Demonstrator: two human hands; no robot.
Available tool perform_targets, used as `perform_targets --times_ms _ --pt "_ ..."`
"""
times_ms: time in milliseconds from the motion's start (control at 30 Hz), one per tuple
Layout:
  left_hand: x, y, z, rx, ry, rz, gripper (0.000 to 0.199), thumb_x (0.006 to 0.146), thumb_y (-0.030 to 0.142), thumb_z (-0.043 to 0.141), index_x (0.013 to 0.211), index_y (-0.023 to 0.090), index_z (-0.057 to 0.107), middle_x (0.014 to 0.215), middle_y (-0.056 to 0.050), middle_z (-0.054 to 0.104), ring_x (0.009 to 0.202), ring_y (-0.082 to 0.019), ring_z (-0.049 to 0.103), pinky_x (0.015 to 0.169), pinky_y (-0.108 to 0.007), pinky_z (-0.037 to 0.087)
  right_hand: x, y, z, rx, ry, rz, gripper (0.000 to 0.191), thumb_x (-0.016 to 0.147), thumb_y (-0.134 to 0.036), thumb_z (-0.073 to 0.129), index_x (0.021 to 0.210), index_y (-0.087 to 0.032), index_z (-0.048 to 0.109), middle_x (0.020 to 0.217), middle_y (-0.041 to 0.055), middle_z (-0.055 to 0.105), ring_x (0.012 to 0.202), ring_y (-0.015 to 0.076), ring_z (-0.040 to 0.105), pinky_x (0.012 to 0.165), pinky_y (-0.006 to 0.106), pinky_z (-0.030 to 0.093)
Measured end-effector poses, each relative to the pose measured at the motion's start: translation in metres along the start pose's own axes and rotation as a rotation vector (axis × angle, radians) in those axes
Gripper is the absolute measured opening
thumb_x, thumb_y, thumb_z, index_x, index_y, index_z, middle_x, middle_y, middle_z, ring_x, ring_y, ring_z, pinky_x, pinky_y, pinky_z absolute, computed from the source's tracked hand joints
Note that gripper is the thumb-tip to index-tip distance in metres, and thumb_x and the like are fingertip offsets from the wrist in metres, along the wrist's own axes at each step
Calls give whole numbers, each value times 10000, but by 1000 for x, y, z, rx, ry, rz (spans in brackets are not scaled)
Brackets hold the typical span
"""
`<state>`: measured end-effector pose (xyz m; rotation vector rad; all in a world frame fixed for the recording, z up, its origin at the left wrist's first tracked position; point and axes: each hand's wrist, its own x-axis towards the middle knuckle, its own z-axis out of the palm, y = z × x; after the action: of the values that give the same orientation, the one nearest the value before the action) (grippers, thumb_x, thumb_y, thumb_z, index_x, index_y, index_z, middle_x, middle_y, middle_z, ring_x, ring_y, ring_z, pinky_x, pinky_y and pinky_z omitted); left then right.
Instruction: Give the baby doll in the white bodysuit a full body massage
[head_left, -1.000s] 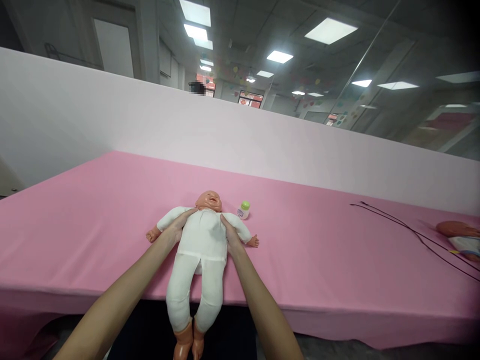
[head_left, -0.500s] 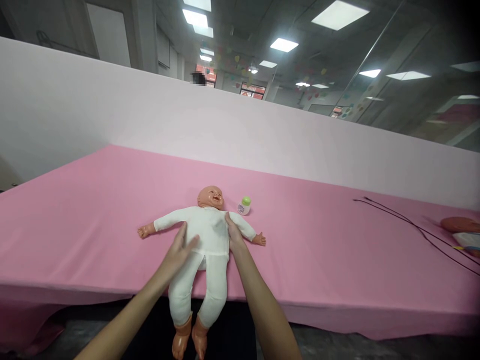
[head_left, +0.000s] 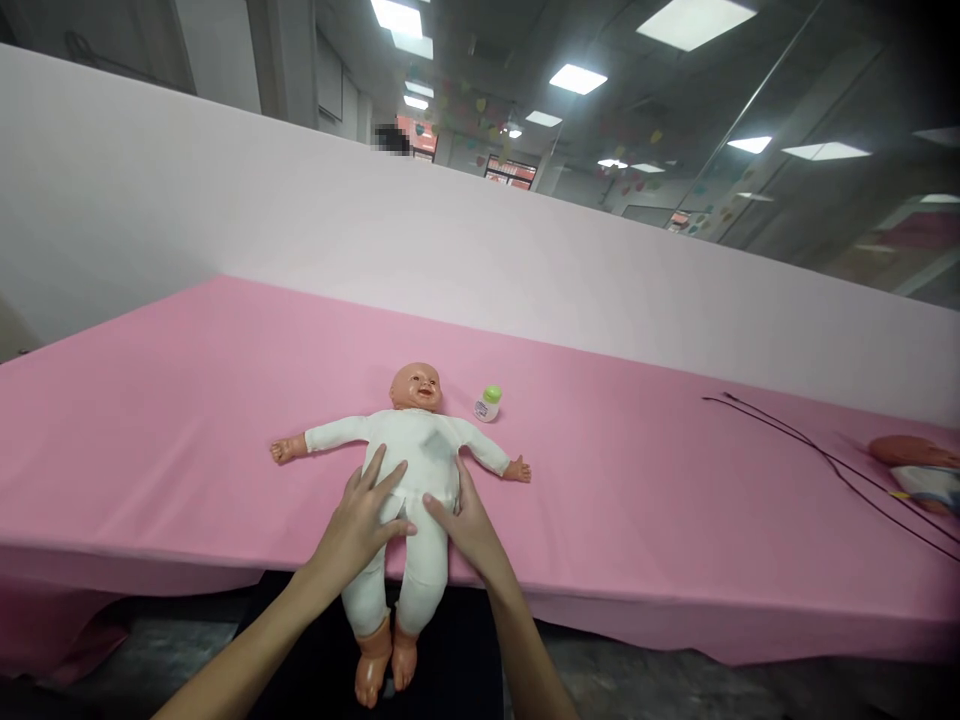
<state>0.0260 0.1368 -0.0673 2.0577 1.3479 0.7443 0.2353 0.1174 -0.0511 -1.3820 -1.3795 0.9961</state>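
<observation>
A baby doll (head_left: 409, 470) in a white sleepsuit (head_left: 409, 445) lies on its back, arms spread, in the middle of the pink-covered desk (head_left: 187, 400), its feet hanging past the front edge. The person's left hand (head_left: 360, 525) rests open on the doll's middle, fingers spread, not gripping. The right hand (head_left: 465, 525) lies open and flat against the other hip. A small green-capped bottle (head_left: 488, 403) stands just beside the doll's head. Well off to the right lie a dark cord (head_left: 825, 455) and a second doll (head_left: 911, 472).
</observation>
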Motion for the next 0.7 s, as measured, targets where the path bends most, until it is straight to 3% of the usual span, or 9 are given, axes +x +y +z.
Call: perform_targets --times_ms 100,167,400,533,633,700 --pt "1 -4 0 -32 20 25 742 900 345 719 1597 268 477 1783 -105 124 1605 -410 202 1228 -574 341 -15 -1 4 -107 -41 41 1168 654 -601 915 1645 -420 325 1737 30 295 1616 380 208 1287 574 271" --pt "5 -2 -7 -46 15 26 711 914 358 693 1588 270 487 1777 -113 153 1595 -402 250 1226 -570 344 -11 -5 6 -166 -29 56 1190 631 -599 931 1644 -409 337 1731 39 309 1614 394 208 1293 579 251" --pt "51 13 -34 -22 -81 27 701 921 446 666 1553 179 524 1745 -198 222 1573 -406 309 1207 -508 365 36 -15 8 -196 32 46 1027 733 -574 856 1624 -324 410 1698 60 381 1592 394 274 1299 539 249" --pt "65 12 -39 60 -169 -34 669 945 467 637 1548 199 529 1754 -205 170 1558 -464 310 1135 -558 424 41 -11 8 -221 44 25 866 824 -591 776 1582 -285 489 1682 75 416 1583 377 307 1290 518 266" --pt "65 19 -41 171 -163 -45 622 916 448 691 1491 236 590 1737 -182 257 1588 -503 177 1177 -670 312 40 -13 -7 -293 18 -2 738 887 -630 696 1521 -276 564 1594 96 540 1497 359 465 1235 532 354" --pt "70 33 -41 119 -69 32 554 895 397 720 1418 232 648 1705 -155 354 1605 -469 146 1249 -645 191 46 -20 -25 -397 29 11 589 919 -620 658 1391 -269 678 1419 109 691 1309 354 642 1127 521 465"
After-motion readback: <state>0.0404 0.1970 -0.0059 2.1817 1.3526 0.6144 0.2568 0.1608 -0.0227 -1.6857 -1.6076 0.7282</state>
